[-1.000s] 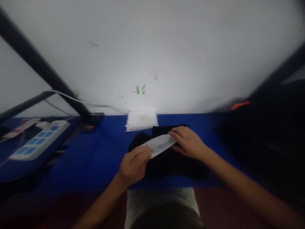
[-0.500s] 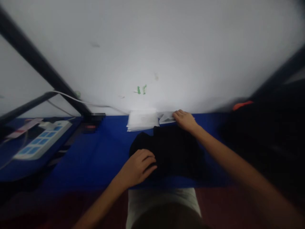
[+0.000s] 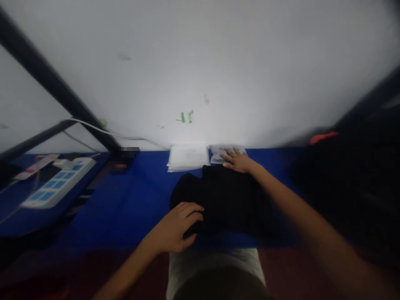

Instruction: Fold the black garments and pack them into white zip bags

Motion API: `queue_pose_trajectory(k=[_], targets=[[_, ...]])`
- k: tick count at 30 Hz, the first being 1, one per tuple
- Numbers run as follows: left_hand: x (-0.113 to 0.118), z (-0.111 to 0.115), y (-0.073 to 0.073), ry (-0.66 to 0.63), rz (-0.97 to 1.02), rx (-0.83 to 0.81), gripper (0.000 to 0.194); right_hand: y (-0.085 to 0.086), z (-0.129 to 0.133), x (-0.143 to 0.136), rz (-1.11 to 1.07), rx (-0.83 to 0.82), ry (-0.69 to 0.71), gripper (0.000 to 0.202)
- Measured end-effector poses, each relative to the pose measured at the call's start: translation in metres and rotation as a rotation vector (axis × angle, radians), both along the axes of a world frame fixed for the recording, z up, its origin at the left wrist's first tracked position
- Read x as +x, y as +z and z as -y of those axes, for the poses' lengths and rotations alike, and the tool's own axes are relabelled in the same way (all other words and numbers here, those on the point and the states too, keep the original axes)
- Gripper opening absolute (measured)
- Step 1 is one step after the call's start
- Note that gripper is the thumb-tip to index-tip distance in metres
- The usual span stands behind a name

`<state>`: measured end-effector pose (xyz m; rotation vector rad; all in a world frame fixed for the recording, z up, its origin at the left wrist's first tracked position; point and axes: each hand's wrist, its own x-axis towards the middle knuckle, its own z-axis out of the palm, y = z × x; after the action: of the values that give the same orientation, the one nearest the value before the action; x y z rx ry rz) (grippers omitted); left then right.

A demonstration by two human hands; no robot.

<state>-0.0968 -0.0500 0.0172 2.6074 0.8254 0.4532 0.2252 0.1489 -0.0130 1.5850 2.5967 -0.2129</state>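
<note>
Landmark: the black cloth (image 3: pixel 231 204), a dark bundle lying on the blue bench (image 3: pixel 134 200), at its near part, in front of the person. Folds too dark to read.

Right hand (image 3: pixel 236 161): at the far edge of the black cloth, palm down, fingers spread and released, laid flat on a greyish-white packet (image 3: pixel 218 155). Pressing or only resting, cannot tell. Packet lies flat on the bench just beyond the black cloth, between it and the white wall (image 3: pixel 256 75); partly covered by the hand. Print on it unreadable.

Left hand (image 3: pixel 175 227): at the near left part of the black cloth, fingers loosely bent, thumb apart from them, nothing grasped. Fingertips over the cloth; whether they touch it, cannot tell.

Stack of white sheets (image 3: pixel 188 157): beyond the black cloth, toward its left end, just left of the packet, edges slightly uneven. White cable (image 3: pixel 125 136): far left of the cloth, running along the wall down to behind the stack.

Power strip (image 3: pixel 59 183): well left of the cloth, white with blue socket faces, slanted. Large dark mass (image 3: pixel 353 187): right of the cloth, too dark to identify, orange bit (image 3: pixel 323 138) at its far edge. Pale clothing (image 3: pixel 183 266) on the person: nearer than the cloth, below the bench edge.
</note>
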Motion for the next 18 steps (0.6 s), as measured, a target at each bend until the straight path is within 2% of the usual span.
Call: queue_pose_trajectory(k=[5, 8, 11, 14, 16, 18], targets=[[-0.002, 0.000, 0.000, 0.041, 0.008, 0.040, 0.028, 0.005, -0.004, 0.001, 0.005, -0.044, -0.035, 0.065], [-0.003, 0.000, -0.002, 0.088, 0.013, 0.066, 0.028, 0.018, 0.015, -0.005, -0.056, 0.045, -0.014, 0.066], [-0.006, -0.001, -0.005, 0.142, 0.034, 0.096, 0.031, 0.037, 0.071, -0.019, -0.238, 0.163, 0.168, 0.060], [-0.009, -0.004, -0.007, 0.179, 0.075, 0.135, 0.027, 0.047, 0.145, -0.033, -0.362, 0.071, 0.354, 0.061], [-0.011, -0.006, -0.007, 0.199, 0.109, 0.166, 0.022, 0.043, 0.187, -0.037, -0.335, 0.096, 0.379, 0.068], [-0.012, -0.010, -0.005, 0.211, 0.140, 0.203, 0.018, 0.034, 0.214, -0.032, -0.261, 0.203, 0.315, 0.055]])
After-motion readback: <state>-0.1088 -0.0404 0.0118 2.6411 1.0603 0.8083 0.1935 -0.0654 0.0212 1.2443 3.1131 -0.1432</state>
